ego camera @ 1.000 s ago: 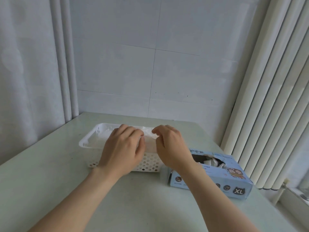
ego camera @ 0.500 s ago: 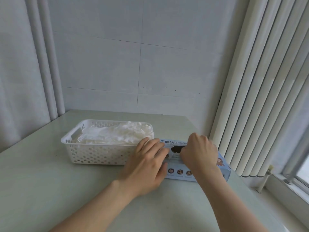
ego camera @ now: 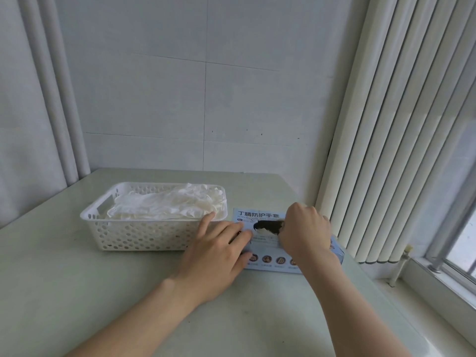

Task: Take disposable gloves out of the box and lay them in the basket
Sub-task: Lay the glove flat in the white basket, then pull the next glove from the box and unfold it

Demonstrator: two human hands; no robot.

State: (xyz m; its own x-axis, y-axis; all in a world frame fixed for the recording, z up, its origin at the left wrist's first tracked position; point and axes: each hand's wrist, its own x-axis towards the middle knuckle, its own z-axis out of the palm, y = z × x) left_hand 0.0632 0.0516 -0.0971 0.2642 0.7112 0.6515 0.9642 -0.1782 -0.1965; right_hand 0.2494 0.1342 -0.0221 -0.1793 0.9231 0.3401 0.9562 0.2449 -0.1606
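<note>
A white perforated basket (ego camera: pixel 141 237) stands on the table and holds a pile of white disposable gloves (ego camera: pixel 164 207). To its right lies the light blue glove box (ego camera: pixel 257 215), its dark opening facing up. My left hand (ego camera: pixel 216 256) rests flat on the box's left end with its fingers straight, the index fingertip near the basket's corner. My right hand (ego camera: pixel 306 233) is at the opening with its fingers curled down into it, where a white glove (ego camera: pixel 266 231) shows. The fingertips themselves are hidden.
The pale green table (ego camera: pixel 77 292) ends at a tiled wall behind and drops off just right of the box. Vertical blinds (ego camera: pixel 386 150) hang close on the right, with a window sill (ego camera: pixel 438 279) below. A curtain (ego camera: pixel 31 124) hangs at the left.
Both hands have left the basket and moved right to the box. The left hand now lies flat on it and the right hand's fingers have gone into the opening.
</note>
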